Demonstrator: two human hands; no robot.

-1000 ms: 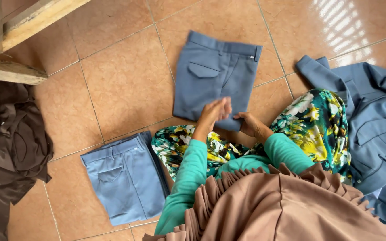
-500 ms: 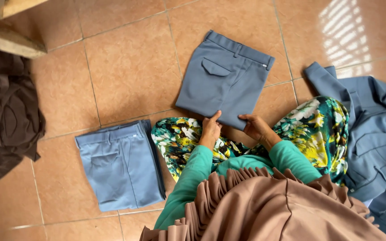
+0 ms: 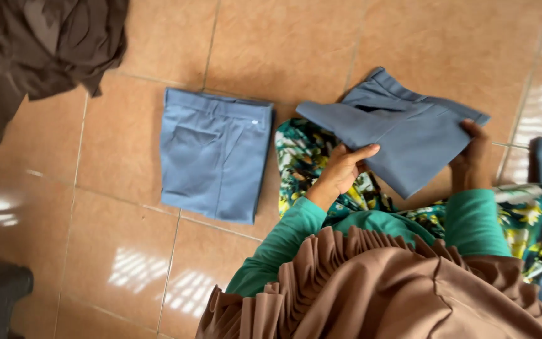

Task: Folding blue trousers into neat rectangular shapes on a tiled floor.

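Nearest, pleated brown fabric (image 3: 377, 289) and green sleeves, cut off below. Left hand (image 3: 340, 169) and right hand (image 3: 472, 160) gripping folded grey-blue trousers (image 3: 403, 135), lifted over floral green cloth (image 3: 308, 163); fingertips hidden underneath. Beyond left, folded light-blue trousers (image 3: 214, 160) flat on orange tiles (image 3: 271, 44); dark brown garment (image 3: 39, 44) cropped.

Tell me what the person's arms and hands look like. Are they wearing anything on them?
Both arms are covered by long green sleeves: the left sleeve and the right sleeve each reach the wrist. The left hand and right hand are bare, with no gloves, and no rings or watch can be seen. A brown pleated cloth hangs over the upper arms.
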